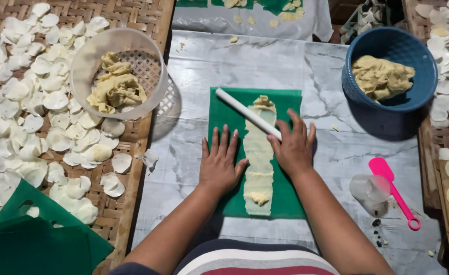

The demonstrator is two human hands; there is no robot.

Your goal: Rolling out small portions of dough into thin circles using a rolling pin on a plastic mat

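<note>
A bench point(285, 66) with a grey marbled covering fills the middle, lit evenly from above, with a soft shadow under the blue basket point(387, 102). Woven bamboo trays point(133, 15) flank it on both sides, strewn with pale round wafers point(25, 91). Folded green sheets point(31, 239) lie at the lower left corner.

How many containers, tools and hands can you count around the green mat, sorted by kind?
Baskets with dough: 2, white basket and blue basket
Clear cups: 1
White rolling sticks: 1
Pink spatulas: 1
Hands: 2, left hand, right hand
Total: 7
</note>
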